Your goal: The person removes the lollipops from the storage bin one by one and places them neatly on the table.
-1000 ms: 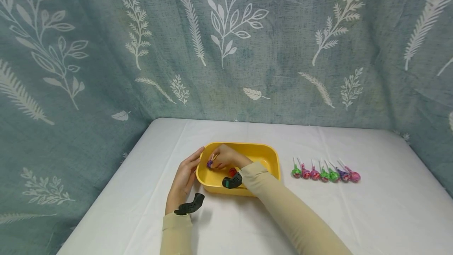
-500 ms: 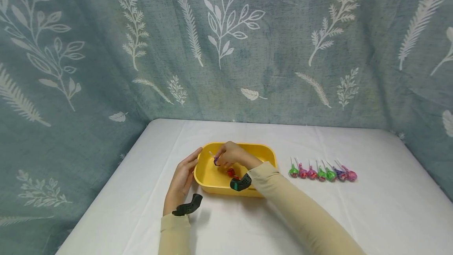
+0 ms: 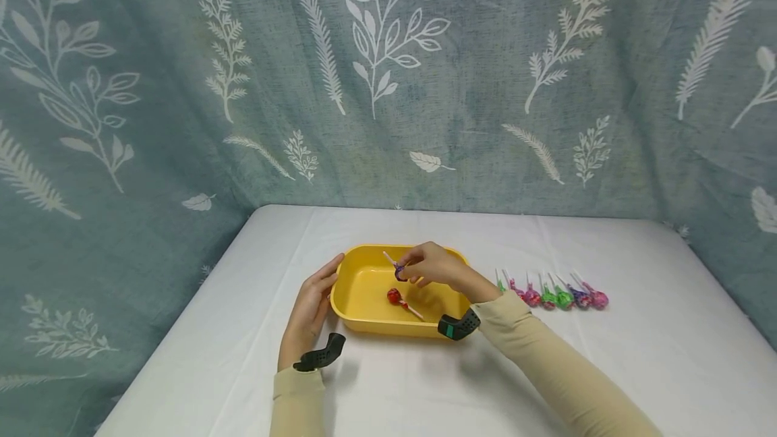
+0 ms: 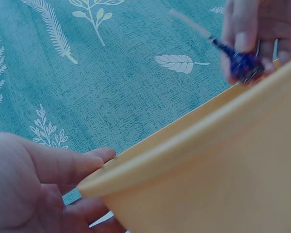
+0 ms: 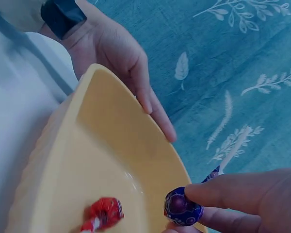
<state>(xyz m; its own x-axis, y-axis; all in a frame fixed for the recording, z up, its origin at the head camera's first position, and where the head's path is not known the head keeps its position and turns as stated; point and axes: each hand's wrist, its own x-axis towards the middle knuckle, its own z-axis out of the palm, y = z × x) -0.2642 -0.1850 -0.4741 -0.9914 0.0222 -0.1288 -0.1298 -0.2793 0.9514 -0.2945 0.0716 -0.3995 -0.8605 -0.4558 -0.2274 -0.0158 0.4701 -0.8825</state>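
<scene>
My right hand (image 3: 434,267) pinches a purple-wrapped lollipop (image 3: 400,272) by its candy head, over the yellow plastic tub (image 3: 400,328). The lollipop's white stick points up and to the left. Below it, a red-wrapped lollipop (image 3: 394,296) lies on the tub's floor, its stick toward the front right. At the tub's left end, my left hand (image 3: 312,302) rests with fairly straight fingers against the outer wall and rim. In the right wrist view the purple lollipop (image 5: 183,208) sits between thumb and fingertips, near the tub's rim (image 5: 167,141).
Right of the tub, a row of several lollipops (image 3: 564,299) in green, pink and purple wrappers lies on the white tablecloth (image 3: 388,383). The right forearm partly covers the row's left end. A patterned green-blue curtain (image 3: 485,86) hangs behind the table.
My right hand has carried the purple lollipop from the tub's left end rightward and slightly up, uncovering the red lollipop. The left hand has stayed at the tub's left end.
</scene>
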